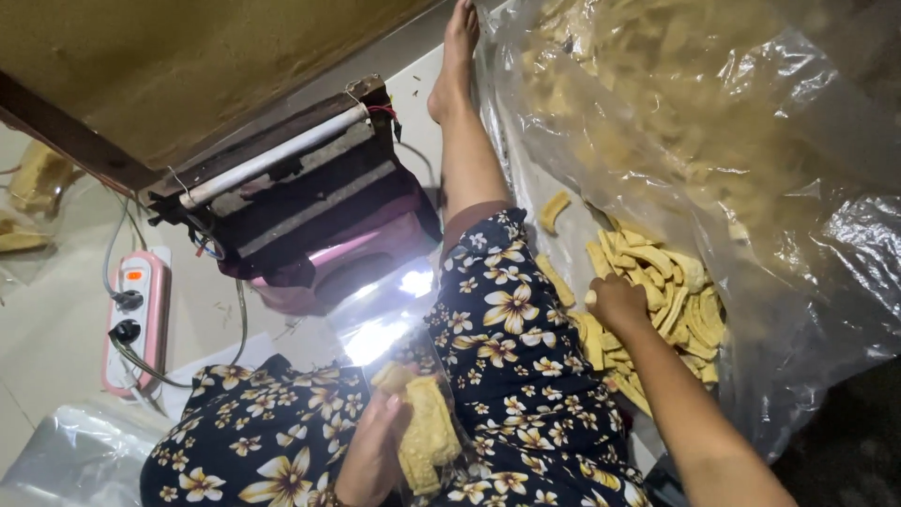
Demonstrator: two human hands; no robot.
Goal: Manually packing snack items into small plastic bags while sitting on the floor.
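Our hands sit apart in the head view: the left hand (375, 449) is low in the frame, fingers curled round a small clear bag of chips (424, 434) held upright in our lap, against the floral dress (507, 376). The right hand (617, 302) reaches out on a straight forearm to the right, fingers bent and closed into the pile of yellow chips (671, 300); we cannot tell how many it grips. That pile spills on the floor from the mouth of a large clear plastic sack (732, 141) full of the same chips. Our bare leg (465, 150) stretches forward between sack and a dark heat sealer (310, 211). A pink power strip (136, 319) lies well left.
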